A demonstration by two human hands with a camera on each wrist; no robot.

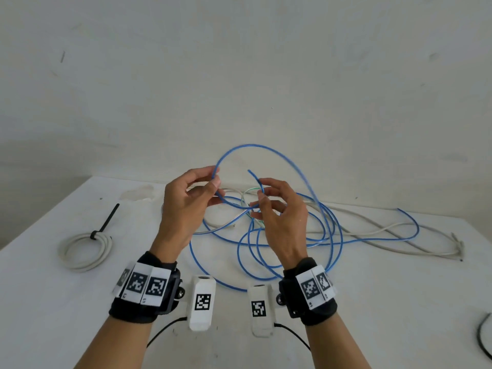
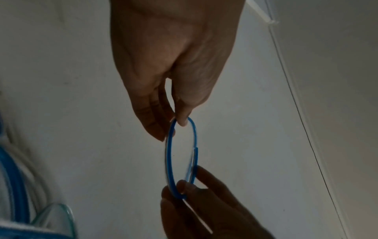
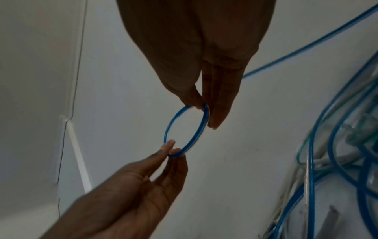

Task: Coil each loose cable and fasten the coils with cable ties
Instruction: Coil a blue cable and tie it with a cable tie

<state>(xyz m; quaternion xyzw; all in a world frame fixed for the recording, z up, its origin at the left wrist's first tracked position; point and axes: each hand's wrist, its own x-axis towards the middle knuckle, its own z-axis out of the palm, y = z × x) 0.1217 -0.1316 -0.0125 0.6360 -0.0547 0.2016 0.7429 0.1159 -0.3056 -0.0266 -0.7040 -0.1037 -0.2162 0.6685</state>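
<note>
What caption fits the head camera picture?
Both hands, left hand and right hand, pinch a blue cable into its first loop above the table.

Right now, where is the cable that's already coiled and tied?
In the head view, the tied white coil lies on the table, far left of the left hand, apart from the blue cable.

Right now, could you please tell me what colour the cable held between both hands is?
Blue; the cable shows best in the head view.

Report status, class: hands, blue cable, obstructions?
Left hand and right hand pinch blue cable, first loop. Rest tangled with white cable on table.
</note>
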